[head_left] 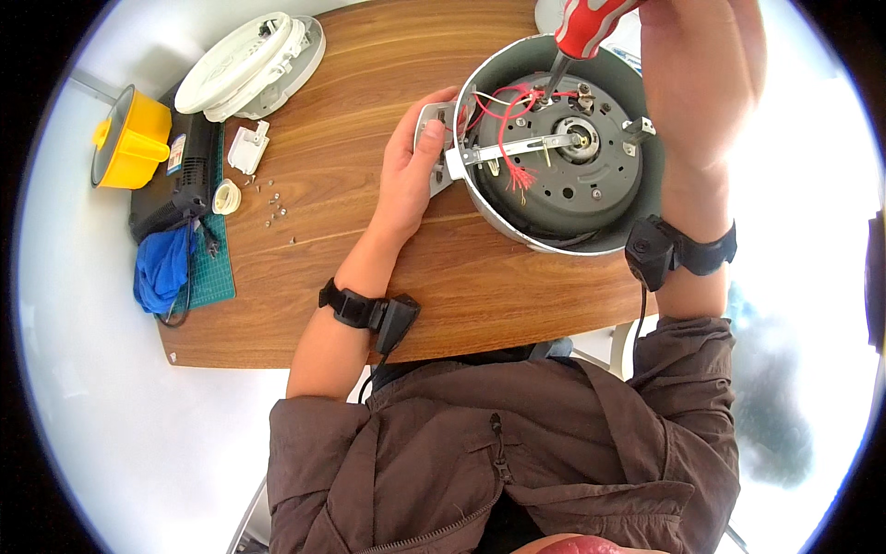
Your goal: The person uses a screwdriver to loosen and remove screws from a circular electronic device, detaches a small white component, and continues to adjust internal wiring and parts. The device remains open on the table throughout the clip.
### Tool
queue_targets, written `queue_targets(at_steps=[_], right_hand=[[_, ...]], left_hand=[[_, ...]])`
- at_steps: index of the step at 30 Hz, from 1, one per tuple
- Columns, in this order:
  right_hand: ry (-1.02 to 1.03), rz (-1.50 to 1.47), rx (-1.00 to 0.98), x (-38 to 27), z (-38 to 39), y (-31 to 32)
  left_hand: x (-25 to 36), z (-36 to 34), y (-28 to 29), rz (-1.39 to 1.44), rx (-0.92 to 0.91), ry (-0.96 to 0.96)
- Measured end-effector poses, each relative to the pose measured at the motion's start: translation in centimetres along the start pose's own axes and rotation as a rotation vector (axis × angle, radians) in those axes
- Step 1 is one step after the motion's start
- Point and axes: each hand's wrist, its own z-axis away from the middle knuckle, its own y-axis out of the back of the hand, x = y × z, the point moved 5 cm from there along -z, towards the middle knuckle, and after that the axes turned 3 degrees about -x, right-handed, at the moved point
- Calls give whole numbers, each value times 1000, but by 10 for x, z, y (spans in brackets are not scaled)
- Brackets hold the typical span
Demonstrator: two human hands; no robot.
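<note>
**Both hands at work on the open pot**

The pot (509,66) sits on the table (341,120), its inside facing up at you. Your left hand (404,180) is at the pot's left side, its grip closed on the grey side panel (439,175) with the thumb on top. Your right hand (699,83) is above the pot's far right side; its grip holds the red-and-white screwdriver (588,28), though the top edge cuts off your fingers. The blade slants down into the pot, ending beside the red wires (505,138); you cannot tell whether the tip is seated. A metal strip (517,148) runs from the pot's left rim to its middle.

Left of the pot, you have loose screws (275,197), a white plastic block (247,150) and a cream ring (227,197). Farther left of the pot are a green mat (219,268), a blue cloth (164,268) and a yellow tub (138,138).
</note>
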Motion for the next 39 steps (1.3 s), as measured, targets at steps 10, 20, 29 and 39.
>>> queue_targets(at_steps=[10, 20, 29, 39], right_hand=[[-80, 28, 134, -15, 1, -12], [85, -19, 34, -11, 0, -3], [23, 30, -22, -21, 0, -11], [104, -161, -77, -2, -1, 1]], left_hand=[[-4, 1, 3, 53, -19, 19], [-8, 0, 5, 59, -39, 7], [-8, 0, 6, 64, -21, -3], [-6, -1, 5, 53, -35, -11]])
